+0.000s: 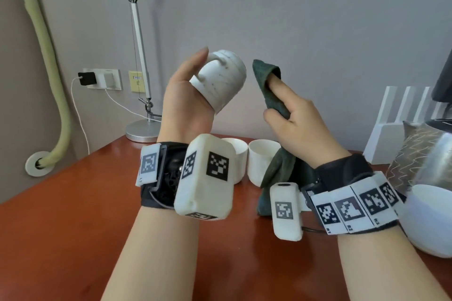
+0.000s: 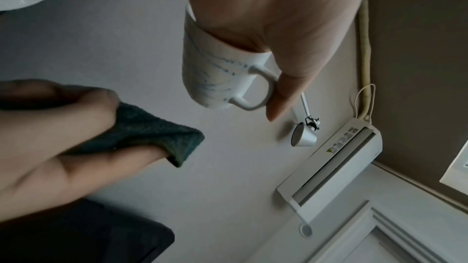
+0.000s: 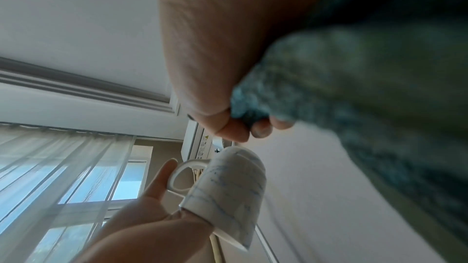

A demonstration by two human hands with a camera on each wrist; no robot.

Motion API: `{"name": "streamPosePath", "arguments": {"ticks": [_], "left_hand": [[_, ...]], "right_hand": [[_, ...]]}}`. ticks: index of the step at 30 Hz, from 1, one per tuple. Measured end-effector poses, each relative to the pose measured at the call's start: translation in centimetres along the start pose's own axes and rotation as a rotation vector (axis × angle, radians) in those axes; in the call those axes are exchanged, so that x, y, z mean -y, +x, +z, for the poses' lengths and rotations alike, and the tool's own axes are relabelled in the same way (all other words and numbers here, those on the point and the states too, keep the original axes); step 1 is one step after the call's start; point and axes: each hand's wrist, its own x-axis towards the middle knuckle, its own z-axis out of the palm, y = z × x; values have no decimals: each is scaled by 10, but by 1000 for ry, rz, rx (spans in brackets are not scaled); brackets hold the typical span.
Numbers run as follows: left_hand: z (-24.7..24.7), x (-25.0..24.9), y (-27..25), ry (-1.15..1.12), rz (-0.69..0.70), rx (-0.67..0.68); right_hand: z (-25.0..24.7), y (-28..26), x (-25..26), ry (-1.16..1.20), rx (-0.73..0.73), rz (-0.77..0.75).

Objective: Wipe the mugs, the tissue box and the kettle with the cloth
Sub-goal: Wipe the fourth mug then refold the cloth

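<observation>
My left hand (image 1: 186,95) holds a white mug (image 1: 220,78) with faint blue streaks, raised above the table with its base pointing up. The fingers are tucked into its mouth and the thumb lies straight beside the handle (image 2: 255,87). My right hand (image 1: 293,115) grips a dark green cloth (image 1: 266,80) just right of the mug, with a small gap between them. The cloth's tail hangs down past the wrist. Two more white mugs (image 1: 261,156) stand on the table behind my wrists. At the right edge stands a shiny kettle (image 1: 440,161).
The red-brown table (image 1: 73,215) carries a lamp base (image 1: 141,131) at the back left. A silvery zigzag-patterned thing (image 1: 408,154), a white bowl (image 1: 430,225) and a white rack (image 1: 396,115) crowd the right side. A charger cable (image 1: 80,115) hangs from the wall socket.
</observation>
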Motion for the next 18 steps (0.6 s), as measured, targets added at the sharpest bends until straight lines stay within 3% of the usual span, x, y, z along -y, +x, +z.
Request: {"name": "streamPosePath", "arguments": {"ticks": [11,18], "left_hand": [[9,-8,-6,-278,-391,-15],[11,-7,-6,-195,-384,-13]], "right_hand": [[13,-4,9,-258,-26,-73],[23,-10,7,-344,-45,-152]]}}
